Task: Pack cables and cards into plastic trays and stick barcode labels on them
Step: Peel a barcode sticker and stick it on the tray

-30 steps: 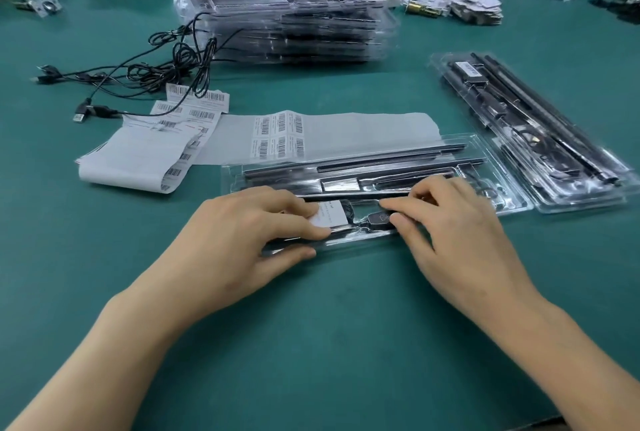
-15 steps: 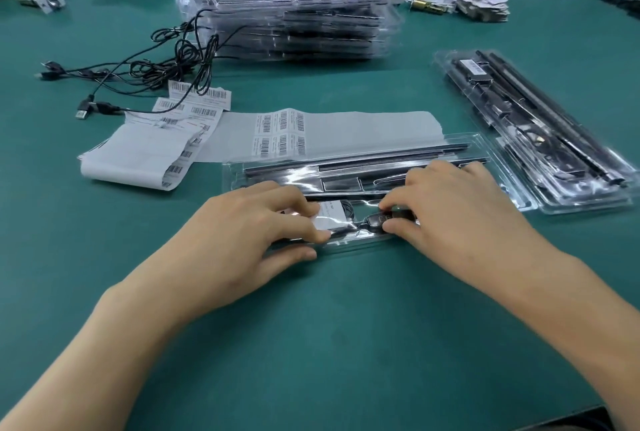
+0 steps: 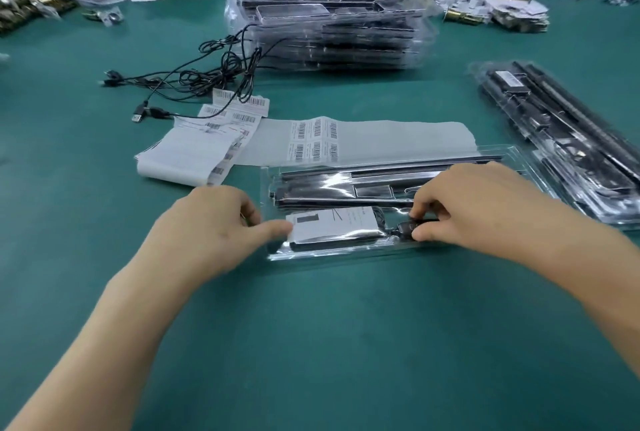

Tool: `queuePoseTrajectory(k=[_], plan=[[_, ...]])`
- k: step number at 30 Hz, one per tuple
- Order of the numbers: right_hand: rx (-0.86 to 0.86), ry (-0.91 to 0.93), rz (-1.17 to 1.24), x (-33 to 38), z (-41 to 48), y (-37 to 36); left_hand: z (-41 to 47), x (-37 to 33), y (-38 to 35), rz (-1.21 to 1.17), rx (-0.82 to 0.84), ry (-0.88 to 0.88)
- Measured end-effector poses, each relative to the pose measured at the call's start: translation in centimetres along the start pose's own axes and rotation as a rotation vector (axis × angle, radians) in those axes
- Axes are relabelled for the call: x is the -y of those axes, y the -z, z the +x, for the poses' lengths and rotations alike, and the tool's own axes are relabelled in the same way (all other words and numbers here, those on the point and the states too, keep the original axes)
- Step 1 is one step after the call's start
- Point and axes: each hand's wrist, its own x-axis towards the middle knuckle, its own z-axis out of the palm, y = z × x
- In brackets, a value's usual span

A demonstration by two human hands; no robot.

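I see the clear plastic tray lying lengthwise on the green tabletop, near the middle of the scene and just in front of both hands. In its near compartment sits a white card, and just right of it the black cable plug. The right hand has its grip closed on that plug, pinching it between thumb and forefinger down in the tray. The left hand holds the tray's left end: its fingers are curled at the rim and its thumb lies straight against the card's left edge. The far half of the tray shows long dark slots under glare. Touching the tray's far edge is a strip of barcode labels, with six labels still on the backing, running left into a folded bundle of label paper. Farther left and beyond, loose black cables sprawl across the tabletop, one crossing the labels. Behind them stands a stack of clear trays. To the right, apart from the tray, lie packed trays at an angle. Blurred piles of bagged parts line the far edge.
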Motion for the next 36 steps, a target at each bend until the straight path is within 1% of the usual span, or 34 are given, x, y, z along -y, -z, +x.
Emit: queuePoseTrajectory(k=[2,4,9,12,15,18,21,25,31,33,36], plan=[[-0.003,0.015,0.055,-0.4,0.0,-0.2,0.1,0.0,-0.1,-0.028,0.029,-0.002],[-0.009,0.028,0.115,-0.9,-0.1,-0.5,0.1,0.1,-0.1,-0.154,0.098,0.002],[-0.014,0.025,0.313,-1.9,-0.2,-1.2,-0.7,0.5,-1.3,-0.782,0.186,0.082],[-0.028,0.019,0.387,-2.0,-0.4,-1.5,-1.1,0.6,-1.8,-0.981,0.201,0.113],[-0.048,0.011,0.419,-2.1,-0.7,-1.5,-1.1,0.6,-1.8,-1.005,0.244,0.081],[-0.077,-0.005,0.494,-1.7,-1.0,-0.9,-0.7,0.1,-1.7,-1.062,0.212,0.071],[-0.114,-0.022,0.536,-1.2,-1.4,-0.6,0.1,-0.3,-1.2,-1.101,0.189,0.024],[-0.091,-0.046,0.564,-0.5,-1.8,-0.1,1.4,-0.1,-0.4,-1.100,0.213,-0.015],[-0.017,-0.006,0.473,0.7,-2.2,0.6,1.5,1.4,-0.9,-1.096,0.284,-0.074],[-0.012,-0.003,0.462,1.0,-2.6,0.6,1.3,1.8,-1.1,-1.088,0.280,-0.091],[-0.032,-0.003,0.418,1.2,-3.0,0.5,1.2,2.0,-1.0,-1.028,0.231,-0.115]])
